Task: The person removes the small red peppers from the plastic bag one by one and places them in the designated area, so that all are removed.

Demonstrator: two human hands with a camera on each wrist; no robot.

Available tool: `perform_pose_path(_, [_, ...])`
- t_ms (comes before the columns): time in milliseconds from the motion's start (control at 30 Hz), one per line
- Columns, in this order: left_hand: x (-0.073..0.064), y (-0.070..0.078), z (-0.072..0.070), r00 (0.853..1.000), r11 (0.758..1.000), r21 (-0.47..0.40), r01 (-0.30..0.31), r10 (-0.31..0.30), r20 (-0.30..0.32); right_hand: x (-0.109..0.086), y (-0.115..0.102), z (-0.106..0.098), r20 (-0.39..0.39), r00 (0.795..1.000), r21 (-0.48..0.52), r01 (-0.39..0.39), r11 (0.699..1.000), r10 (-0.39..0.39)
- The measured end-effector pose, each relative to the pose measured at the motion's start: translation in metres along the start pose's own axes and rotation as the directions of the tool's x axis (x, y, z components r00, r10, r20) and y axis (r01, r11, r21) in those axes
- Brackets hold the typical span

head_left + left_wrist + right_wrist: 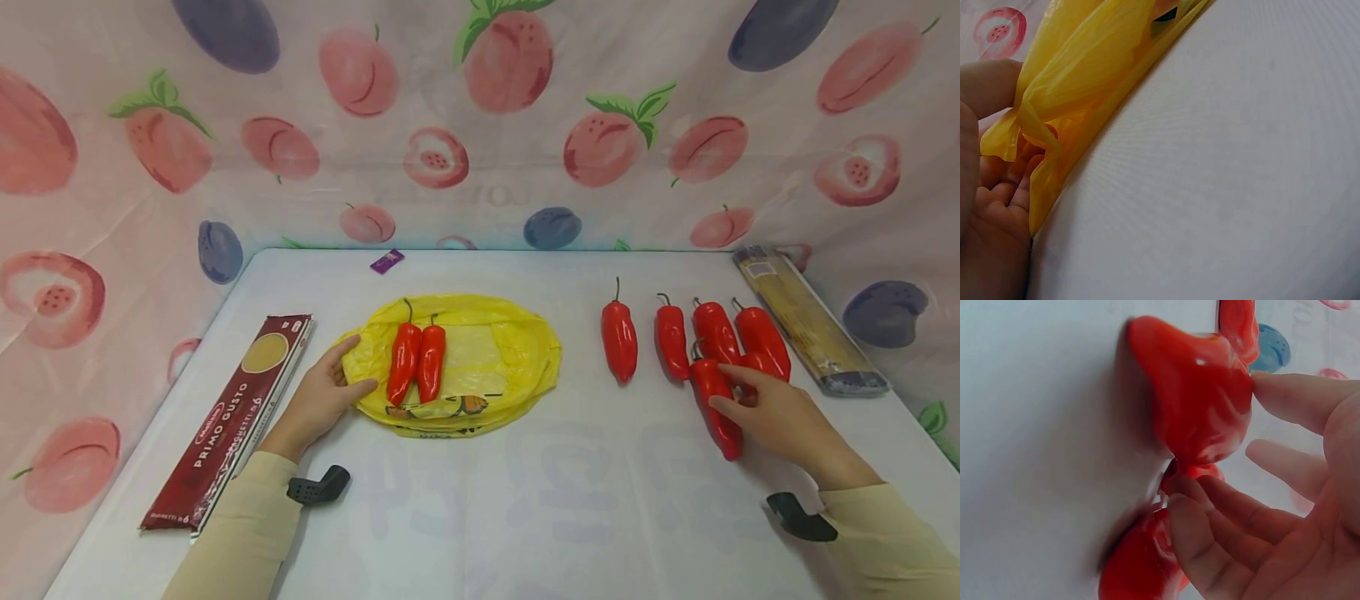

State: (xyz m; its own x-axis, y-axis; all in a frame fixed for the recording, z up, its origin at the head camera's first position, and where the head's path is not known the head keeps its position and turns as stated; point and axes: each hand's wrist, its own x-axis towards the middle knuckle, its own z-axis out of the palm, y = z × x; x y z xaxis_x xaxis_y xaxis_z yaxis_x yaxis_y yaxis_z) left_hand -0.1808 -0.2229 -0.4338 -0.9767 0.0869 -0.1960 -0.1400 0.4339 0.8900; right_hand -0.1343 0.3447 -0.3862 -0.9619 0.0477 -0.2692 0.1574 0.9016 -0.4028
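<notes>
My left hand [321, 396] is at the left rim of a yellow plastic bag [525, 333], its edge between thumb and fingers. The left wrist view shows the crumpled yellow film [1085, 75] beside the curled fingers [1007, 187]. Inside the opened bag two red peppers [403, 362] lie side by side. At the right, my right hand [776, 412] reaches over the nearest red pepper [716, 417]. Its thumb touches the pepper's side; in the right wrist view the fingers [1235, 519] are spread around the pepper [1204, 394], with gaps between.
Several more red peppers [618, 342] lie at the right, some close behind the right hand. A dark red spaghetti pack [228, 425] lies left of the left forearm. A clear pasta pack [810, 321] is at the right edge, and a small purple packet [387, 262] at the back.
</notes>
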Motion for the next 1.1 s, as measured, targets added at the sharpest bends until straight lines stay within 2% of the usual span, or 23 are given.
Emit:
perform_pose_path(700, [0.000,0.001,0.001,1.000,1.000,0.004,-0.010,0.010,0.000,0.001,0.003,0.002,0.011,1.000,-0.029,0.003,1.000,-0.003])
perform_pose_path(900, [0.001,0.000,0.001,1.000,1.000,-0.003,-0.007,0.007,0.001,-0.002,0.000,-0.005,-0.027,0.999,-0.037,0.021,0.999,-0.022])
perform_pose_path(1100, [0.001,-0.001,0.000,1.000,1.000,-0.004,-0.012,0.012,0.002,-0.003,-0.015,-0.013,-0.063,0.996,-0.024,0.062,0.998,-0.063])
